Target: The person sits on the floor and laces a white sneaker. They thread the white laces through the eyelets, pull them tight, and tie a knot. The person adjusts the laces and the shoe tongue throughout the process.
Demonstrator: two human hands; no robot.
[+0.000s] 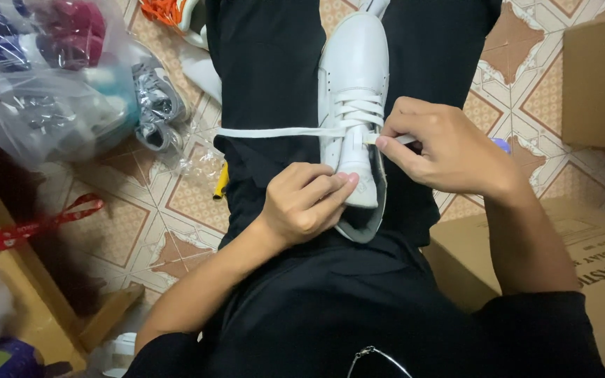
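Left hand (307,204) clamps the white sneaker's (353,84) tongue on their lap while right hand (437,145) pinches the flat lace (274,131), probably through an eyelet, so keep it untwisted.

The person wears black throughout. Black trousers (274,77) of plain, matte cloth cover both legs, with soft folds across the thighs. A black top (330,315) with short sleeves covers the trunk; the left sleeve (169,357) and the right sleeve (533,329) end above the elbows, leaving both forearms bare. The left hand (306,203) and the right hand (442,150) are bare, without rings, watch or gloves. A thin silvery chain (376,355) hangs at the chest.
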